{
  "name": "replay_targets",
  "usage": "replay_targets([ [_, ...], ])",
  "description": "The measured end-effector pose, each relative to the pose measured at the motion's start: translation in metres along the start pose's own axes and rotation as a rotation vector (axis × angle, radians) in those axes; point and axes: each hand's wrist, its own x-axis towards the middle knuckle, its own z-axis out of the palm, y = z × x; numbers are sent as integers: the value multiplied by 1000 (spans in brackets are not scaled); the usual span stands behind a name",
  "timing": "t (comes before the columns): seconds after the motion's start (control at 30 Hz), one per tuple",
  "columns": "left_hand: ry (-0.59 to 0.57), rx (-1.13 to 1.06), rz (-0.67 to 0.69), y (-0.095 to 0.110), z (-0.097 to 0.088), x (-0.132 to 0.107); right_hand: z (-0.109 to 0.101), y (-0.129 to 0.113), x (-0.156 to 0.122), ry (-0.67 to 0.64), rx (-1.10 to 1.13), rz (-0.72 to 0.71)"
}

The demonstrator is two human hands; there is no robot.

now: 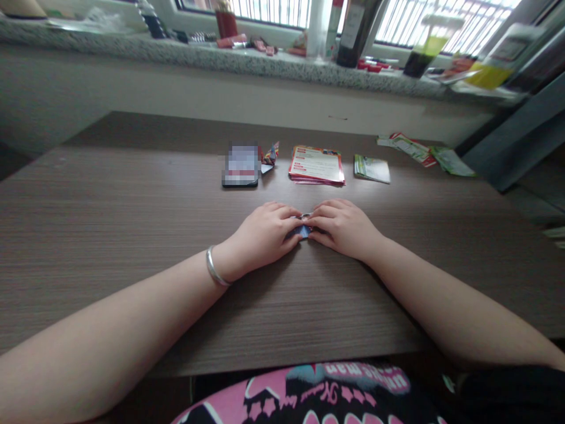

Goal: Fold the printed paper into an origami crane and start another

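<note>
Printed clothing (309, 394) fills the bottom of the frame. At centre, the left hand (267, 232) and right hand (346, 227) share a fingertip grip on a small blue piece (304, 232), close to the surface (176, 330). Handling looks unfinished; how much is left cannot be told. Stacked cards (316, 165) limit room above; the surface opens widely toward frame left, its near edge below the hands.
</note>
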Motion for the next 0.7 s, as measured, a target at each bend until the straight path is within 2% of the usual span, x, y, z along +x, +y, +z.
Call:
replay_targets([
  [0.23, 20, 159, 19, 1, -5, 2, -5, -12, 0, -16, -164, 24],
  [0.5, 62, 254, 70, 0, -8, 1, -5, -12, -1, -22, -146, 66],
  [0.7, 9, 267, 120, -1, -8, 2, -5, -12, -2, -22, -115, 53],
])
